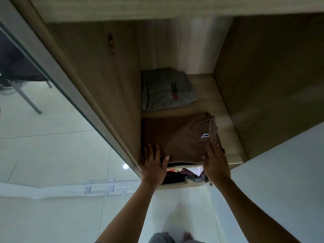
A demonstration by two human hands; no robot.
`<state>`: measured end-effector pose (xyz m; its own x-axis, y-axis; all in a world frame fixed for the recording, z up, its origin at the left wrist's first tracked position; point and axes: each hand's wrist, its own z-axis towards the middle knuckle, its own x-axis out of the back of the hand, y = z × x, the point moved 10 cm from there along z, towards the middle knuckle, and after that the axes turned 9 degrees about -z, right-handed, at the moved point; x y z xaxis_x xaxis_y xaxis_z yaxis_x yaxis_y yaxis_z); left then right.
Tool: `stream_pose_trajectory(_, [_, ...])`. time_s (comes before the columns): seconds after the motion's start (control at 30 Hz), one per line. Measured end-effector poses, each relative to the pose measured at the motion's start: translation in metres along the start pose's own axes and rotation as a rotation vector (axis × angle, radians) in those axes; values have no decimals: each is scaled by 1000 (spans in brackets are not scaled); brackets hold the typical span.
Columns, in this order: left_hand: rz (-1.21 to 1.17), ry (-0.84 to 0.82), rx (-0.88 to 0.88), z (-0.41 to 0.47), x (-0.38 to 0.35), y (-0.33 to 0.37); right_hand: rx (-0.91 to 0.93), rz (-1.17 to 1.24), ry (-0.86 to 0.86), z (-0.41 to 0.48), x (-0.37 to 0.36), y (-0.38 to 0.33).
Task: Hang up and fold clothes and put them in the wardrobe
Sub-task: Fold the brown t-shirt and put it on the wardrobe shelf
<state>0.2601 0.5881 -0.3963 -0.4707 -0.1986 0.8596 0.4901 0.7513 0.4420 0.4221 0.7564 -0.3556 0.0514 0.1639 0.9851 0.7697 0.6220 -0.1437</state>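
Observation:
A folded brown garment [180,137] with a small white label lies at the front of a wooden wardrobe shelf [228,130]. My left hand [153,165] rests flat on its near left corner, fingers straight and spread. My right hand [216,163] lies flat on its near right corner, fingers straight. Behind it, deeper on the same shelf, sits a folded grey garment [166,90] with dark and red lettering. Below the shelf edge, between my hands, several dark and coloured clothes [182,174] show in a lower compartment.
The wardrobe's left side panel [98,71] and right panel [266,81] wall in the shelf. A sliding door frame [52,67] runs diagonally at left. A chair leg [26,97] stands on the pale tiled floor [52,146]. My feet show at the bottom.

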Motion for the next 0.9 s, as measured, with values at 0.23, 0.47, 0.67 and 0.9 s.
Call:
stream_pose_trajectory(0.23, [-123,3,-149,-47,91,98,-140,130,47,-49,113,13])
stream_pose_trajectory(0.47, [-253,61,-396,-116,153,207,-185,237,239,-115,227,44])
stream_pose_trajectory(0.67, [-540,109,-676,-210,219,302,-157,314,411,-189,306,72])
stream_pose_trajectory(0.9, [-828,119,-1039,-355,282,412,-119,551,704,-310,397,113])
